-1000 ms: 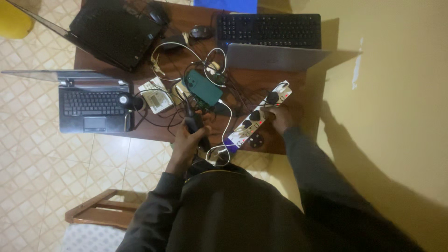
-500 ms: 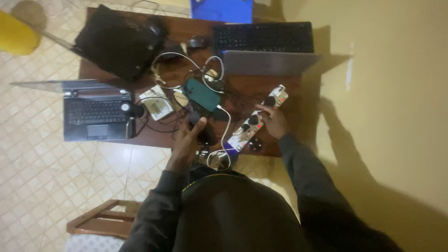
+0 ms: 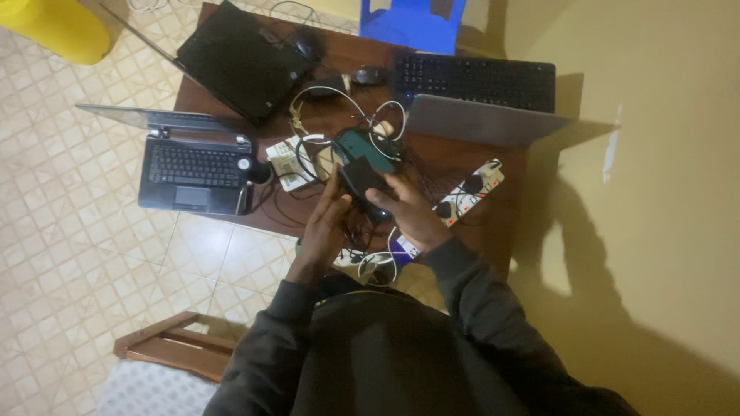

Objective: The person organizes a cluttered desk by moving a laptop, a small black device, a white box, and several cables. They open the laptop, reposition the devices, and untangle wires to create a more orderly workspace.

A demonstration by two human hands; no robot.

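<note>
Both of my hands meet over the middle of a brown table (image 3: 486, 158). My left hand (image 3: 325, 223) and my right hand (image 3: 411, 213) together hold a black power adapter (image 3: 362, 182) with dark cables hanging under it. Just behind the adapter lies a green phone (image 3: 364, 146) among white cables (image 3: 339, 100). A white power strip (image 3: 470, 192) with black plugs lies to the right of my right hand, apart from it.
Open laptops stand at the left (image 3: 193, 158), back left (image 3: 243, 62) and back right (image 3: 478, 100). A mouse (image 3: 368, 75) sits at the back. A blue chair (image 3: 412, 23), a yellow object (image 3: 62, 27) and a wooden chair (image 3: 173, 350) surround the table. A wall rises on the right.
My right hand left the power strip and moved left onto the black adapter held by my left hand. The adapter was raised slightly. The camera view shifted.
</note>
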